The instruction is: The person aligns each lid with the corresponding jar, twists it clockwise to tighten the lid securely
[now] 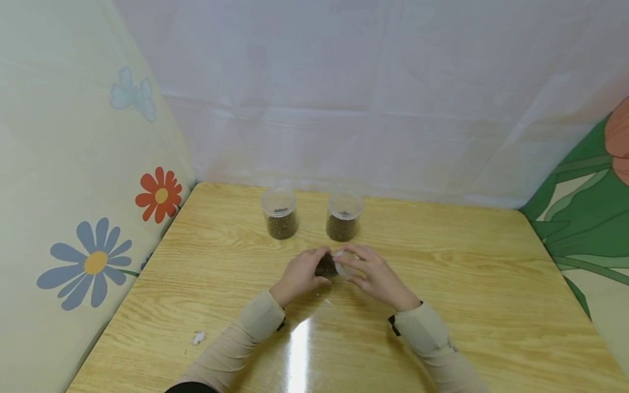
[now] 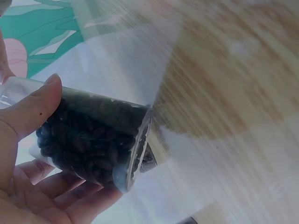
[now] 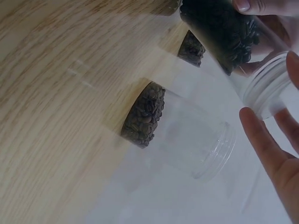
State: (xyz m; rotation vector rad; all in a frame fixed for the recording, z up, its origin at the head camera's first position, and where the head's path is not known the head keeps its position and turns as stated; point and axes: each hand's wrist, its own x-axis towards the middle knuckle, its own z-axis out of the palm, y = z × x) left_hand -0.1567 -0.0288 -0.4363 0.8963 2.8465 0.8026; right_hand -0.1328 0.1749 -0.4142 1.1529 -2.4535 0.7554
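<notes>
My left hand [image 1: 300, 274] grips the side of a clear jar [image 2: 88, 135] filled with dark beans, thumb on one side and fingers on the other. At the jar's mouth end, my right hand [image 1: 377, 274] holds the clear lid [image 3: 272, 84] between thumb and fingers. From the head view, the jar appears tilted with its lid toward the right hand. Whether the lid is screwed on or loose cannot be made out. Behind the hands, two more clear jars stand upright: a left jar [image 1: 282, 224] and a right jar [image 1: 342, 226], each partly filled with dark brown pieces.
The wood-grain table [image 1: 481, 273] extends to both sides of the hands. A pale curtain [image 1: 344, 109] hangs along its back edge, with flower-printed panels at left and right. A small white mark [image 1: 199, 338] lies near the left forearm.
</notes>
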